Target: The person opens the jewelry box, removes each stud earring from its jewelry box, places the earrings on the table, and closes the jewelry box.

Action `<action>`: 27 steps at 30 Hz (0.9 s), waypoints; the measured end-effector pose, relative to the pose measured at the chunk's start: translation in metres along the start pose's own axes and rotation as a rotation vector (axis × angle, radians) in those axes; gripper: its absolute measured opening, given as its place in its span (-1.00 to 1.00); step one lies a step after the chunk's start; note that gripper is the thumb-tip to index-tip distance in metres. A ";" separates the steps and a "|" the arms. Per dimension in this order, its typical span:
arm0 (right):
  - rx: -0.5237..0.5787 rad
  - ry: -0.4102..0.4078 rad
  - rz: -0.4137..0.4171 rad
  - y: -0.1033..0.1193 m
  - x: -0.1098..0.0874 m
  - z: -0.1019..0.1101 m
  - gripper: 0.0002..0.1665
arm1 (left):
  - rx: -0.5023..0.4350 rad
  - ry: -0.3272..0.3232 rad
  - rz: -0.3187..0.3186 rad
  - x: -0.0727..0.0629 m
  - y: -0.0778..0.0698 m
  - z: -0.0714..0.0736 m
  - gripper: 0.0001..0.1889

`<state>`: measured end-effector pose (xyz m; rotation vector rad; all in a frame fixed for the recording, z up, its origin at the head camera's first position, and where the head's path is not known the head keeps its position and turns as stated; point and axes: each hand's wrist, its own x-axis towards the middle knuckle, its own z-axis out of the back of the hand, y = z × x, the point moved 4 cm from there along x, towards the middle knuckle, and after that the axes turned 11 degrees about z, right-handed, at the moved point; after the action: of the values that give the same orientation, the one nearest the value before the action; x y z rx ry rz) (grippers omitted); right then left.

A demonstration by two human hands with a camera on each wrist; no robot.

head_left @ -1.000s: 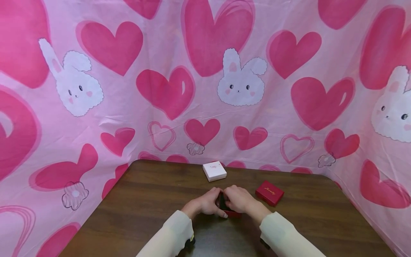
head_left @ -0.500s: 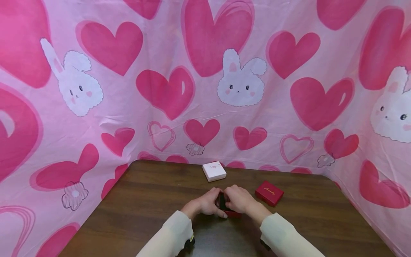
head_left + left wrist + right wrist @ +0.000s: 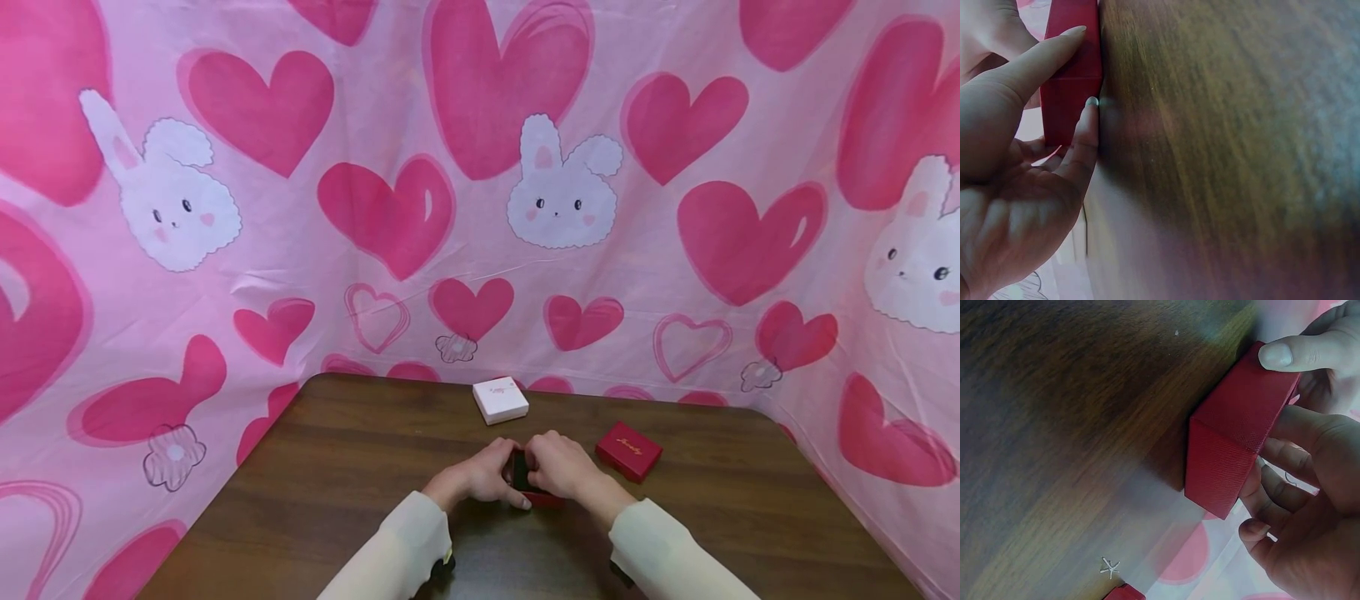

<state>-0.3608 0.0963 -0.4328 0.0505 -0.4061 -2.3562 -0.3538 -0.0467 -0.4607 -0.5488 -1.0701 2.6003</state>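
A small red jewelry box (image 3: 542, 499) with a dark inside stands uncovered on the table in front of me. My left hand (image 3: 491, 473) grips it from the left; in the left wrist view the thumb lies along the red side and a finger reaches round its corner. Over its right part bends my right hand (image 3: 558, 465), fingers curled. In the right wrist view the fingers (image 3: 1291, 462) of that hand reach over the rim of the box (image 3: 1235, 425). Their tips are hidden in the box, so I cannot tell what they hold there.
A red lid (image 3: 628, 452) with gold lettering lies to the right on the brown table (image 3: 360, 467). Farther back sits a white box (image 3: 501, 400). A small silvery star-shaped piece (image 3: 1110, 567) lies near the lid. Pink heart-patterned cloth (image 3: 480, 250) surrounds the table.
My right hand has shifted very slightly to the right over the box. The left hand and the other things stay where they were.
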 end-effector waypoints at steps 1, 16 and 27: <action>0.004 -0.002 0.000 0.000 0.000 0.000 -0.89 | -0.001 0.001 0.001 0.000 -0.001 0.000 -0.40; 0.058 -0.002 0.037 -0.006 -0.002 -0.001 -0.93 | -0.003 0.012 -0.032 0.003 0.003 0.000 -0.37; 0.098 0.002 0.042 -0.005 -0.005 0.003 -0.93 | 0.003 0.020 -0.020 0.003 0.004 0.001 -0.34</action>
<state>-0.3608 0.1042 -0.4322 0.0896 -0.5162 -2.2940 -0.3571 -0.0485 -0.4637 -0.5595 -1.0595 2.5735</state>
